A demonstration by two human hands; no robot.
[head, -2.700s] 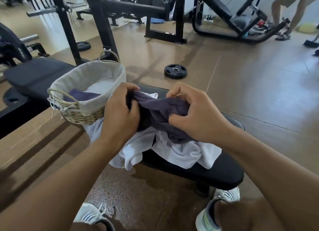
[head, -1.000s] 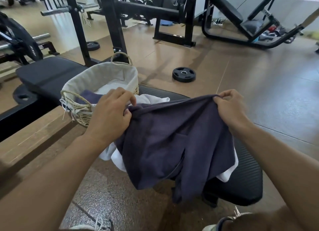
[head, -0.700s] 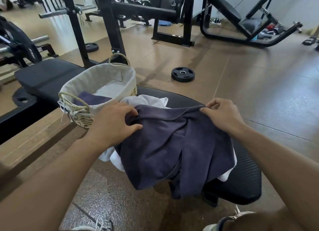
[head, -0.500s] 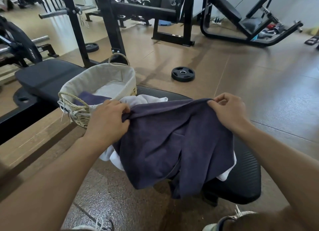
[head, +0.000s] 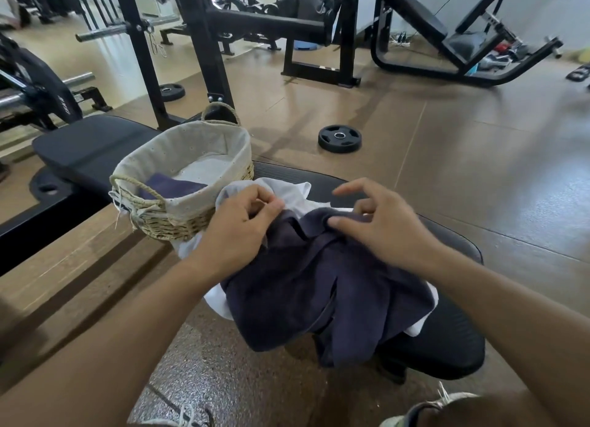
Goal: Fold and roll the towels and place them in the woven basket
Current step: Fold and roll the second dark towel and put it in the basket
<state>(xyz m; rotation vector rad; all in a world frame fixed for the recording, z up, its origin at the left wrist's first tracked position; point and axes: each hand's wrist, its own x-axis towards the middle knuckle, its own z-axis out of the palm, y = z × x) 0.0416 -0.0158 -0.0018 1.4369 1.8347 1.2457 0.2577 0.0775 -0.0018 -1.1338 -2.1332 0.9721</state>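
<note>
I see both forearms reaching in from the near edge; my left hand [head: 238,225] has curled fingers, my right hand [head: 380,227] fingers loosely spread.

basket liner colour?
Off-white fabric with tiny dots, lining the woven basket. Only the head view shows it.

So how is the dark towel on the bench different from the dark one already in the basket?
The bench towel lies spread and rumpled, draping off the bench's near edge; the basket towel sits compact, low inside the basket. The bench towel lies on a white towel with both hands at its far edge; the basket towel is untouched. Both look the same dark purple.
</note>
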